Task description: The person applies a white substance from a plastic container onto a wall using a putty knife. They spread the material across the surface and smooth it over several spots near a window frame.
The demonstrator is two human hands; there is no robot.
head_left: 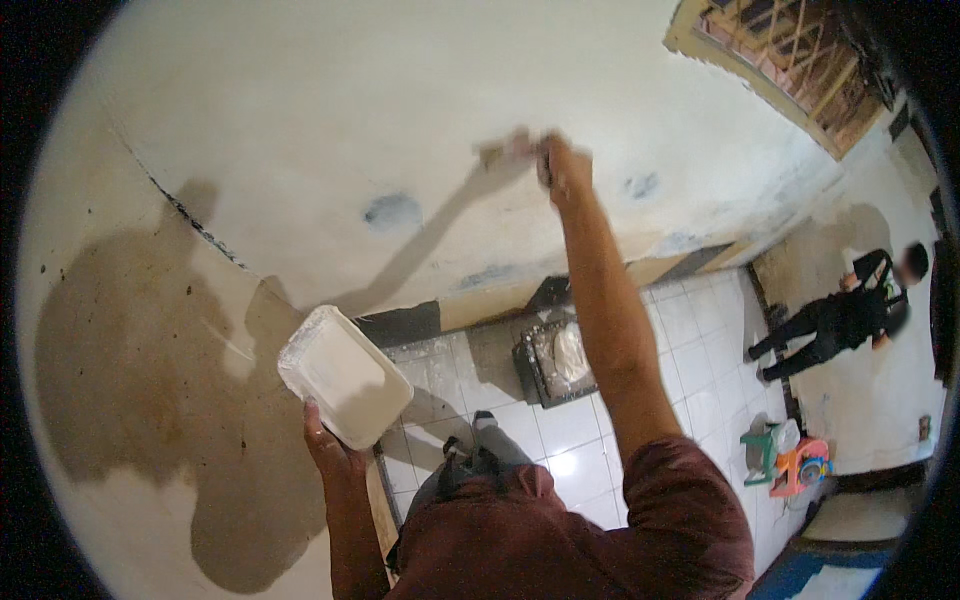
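My left hand (333, 445) grips the lower edge of a white rectangular tub (285, 352), thumb on its rim. Smooth white paint or filler (345, 380) lies inside the tub, and white smears coat its outside. High in front of me, my right arm reaches up to the pale wall (300, 120). My right hand (570, 170) is closed around a short, dark-edged hand tool (544, 163). Blur and the hand hide most of the tool, so its kind cannot be made out. Its shadow falls on the wall to the left.
A dark-edged stand (530, 375) bears a white bundle on the tiled floor (560, 430). Grey patches mark the wall below a latticed opening (770, 60). At right, another person (840, 315) in dark clothes stands beyond green (762, 452) and orange (790, 468) plastic stools.
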